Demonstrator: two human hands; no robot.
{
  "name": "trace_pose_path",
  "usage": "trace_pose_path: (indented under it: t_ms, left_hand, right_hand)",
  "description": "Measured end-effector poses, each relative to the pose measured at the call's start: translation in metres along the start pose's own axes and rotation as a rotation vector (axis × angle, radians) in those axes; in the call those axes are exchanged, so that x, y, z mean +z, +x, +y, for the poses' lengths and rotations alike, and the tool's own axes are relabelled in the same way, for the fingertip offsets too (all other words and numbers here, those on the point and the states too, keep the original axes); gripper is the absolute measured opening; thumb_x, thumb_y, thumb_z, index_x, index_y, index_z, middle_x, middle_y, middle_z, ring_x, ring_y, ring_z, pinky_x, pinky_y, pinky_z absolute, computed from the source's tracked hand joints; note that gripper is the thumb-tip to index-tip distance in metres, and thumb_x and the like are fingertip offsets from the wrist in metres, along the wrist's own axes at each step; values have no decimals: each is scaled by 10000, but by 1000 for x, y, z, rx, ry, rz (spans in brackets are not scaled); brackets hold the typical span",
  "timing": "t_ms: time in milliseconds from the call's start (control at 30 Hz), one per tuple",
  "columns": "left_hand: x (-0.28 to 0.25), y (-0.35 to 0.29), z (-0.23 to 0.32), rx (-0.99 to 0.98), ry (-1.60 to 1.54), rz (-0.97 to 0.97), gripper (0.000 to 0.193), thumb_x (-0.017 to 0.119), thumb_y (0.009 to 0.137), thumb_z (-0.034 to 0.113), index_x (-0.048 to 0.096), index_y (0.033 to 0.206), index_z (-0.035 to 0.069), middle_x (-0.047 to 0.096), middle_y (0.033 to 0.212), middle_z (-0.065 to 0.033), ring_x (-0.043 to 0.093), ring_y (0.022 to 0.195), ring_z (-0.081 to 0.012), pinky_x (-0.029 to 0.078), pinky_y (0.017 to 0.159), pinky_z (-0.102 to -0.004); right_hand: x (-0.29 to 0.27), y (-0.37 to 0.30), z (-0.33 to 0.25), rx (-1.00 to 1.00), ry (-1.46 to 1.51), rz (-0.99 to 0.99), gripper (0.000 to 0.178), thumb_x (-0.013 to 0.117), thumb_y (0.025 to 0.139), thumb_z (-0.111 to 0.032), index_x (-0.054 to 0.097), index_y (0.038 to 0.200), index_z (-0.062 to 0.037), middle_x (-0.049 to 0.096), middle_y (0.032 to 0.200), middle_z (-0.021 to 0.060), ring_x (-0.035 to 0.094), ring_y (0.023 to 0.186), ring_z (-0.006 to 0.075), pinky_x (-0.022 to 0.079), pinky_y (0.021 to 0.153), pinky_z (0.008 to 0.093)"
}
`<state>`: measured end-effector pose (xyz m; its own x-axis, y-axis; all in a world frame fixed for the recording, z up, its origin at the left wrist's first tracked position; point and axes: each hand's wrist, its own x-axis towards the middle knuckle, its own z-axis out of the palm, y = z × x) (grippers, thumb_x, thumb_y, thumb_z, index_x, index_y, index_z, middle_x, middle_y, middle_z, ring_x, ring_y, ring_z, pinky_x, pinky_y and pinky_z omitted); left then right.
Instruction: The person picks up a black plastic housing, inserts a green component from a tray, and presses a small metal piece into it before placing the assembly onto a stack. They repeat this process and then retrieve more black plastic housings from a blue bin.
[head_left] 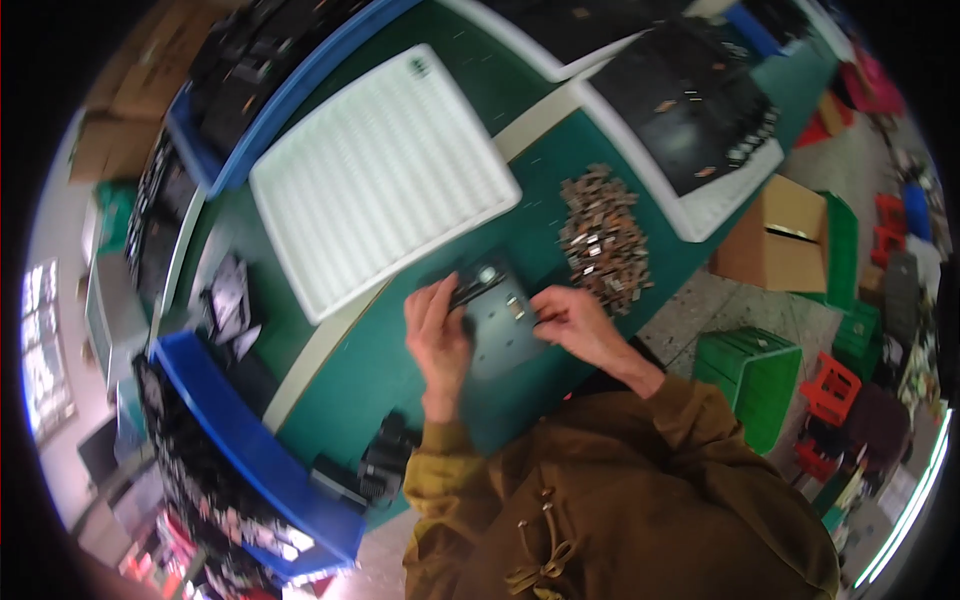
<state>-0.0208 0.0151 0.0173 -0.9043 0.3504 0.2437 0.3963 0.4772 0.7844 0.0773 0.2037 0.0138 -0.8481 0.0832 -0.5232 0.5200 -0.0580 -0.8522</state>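
In front of me on the green table lies a dark grey plate [497,335] with several small holes, its surface a little blurred. A small black part [478,283] rests at the plate's far left edge, and the fingers of my left hand [438,328] close on it. A small shiny metal piece [516,307] sits on the right part of the plate. Beside it my right hand [578,322] has thumb and forefinger pinched together at the plate's right edge; what lies between them is too small to make out. A heap of small brownish metal pieces [603,240] lies beyond my right hand.
A white ribbed tray [390,175] stands beyond my left hand. At the far right, a white tray [700,222] holds a black sheet with small parts. Blue bins [245,440] of black parts line the left. A cardboard box [795,262] and green crate [735,370] stand right.
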Motion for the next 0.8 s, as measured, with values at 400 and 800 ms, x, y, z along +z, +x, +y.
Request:
trace_pose_path:
  t_ms: [400, 800]
  left_hand:
    - [16, -7, 10, -129, -188, 103, 409, 563, 944, 133, 524, 1309, -47, 580, 1200, -178, 556, 1121, -300, 420, 988, -390]
    - [35, -25, -7, -81, 2, 11, 346, 594, 933, 158, 588, 1239, -5, 623, 1131, -166, 560, 1048, -340, 454, 907, -424]
  right_hand:
    - [-102, -50, -63, -22, 340, 144, 232, 636, 840, 14, 632, 1069, -19, 675, 906, 34, 631, 780, 99, 501, 673, 247]
    - [-274, -66, -80, -198, 629, 624, 224, 656, 889, -25, 617, 1108, -50, 651, 912, 10, 626, 734, 106, 556, 670, 277]
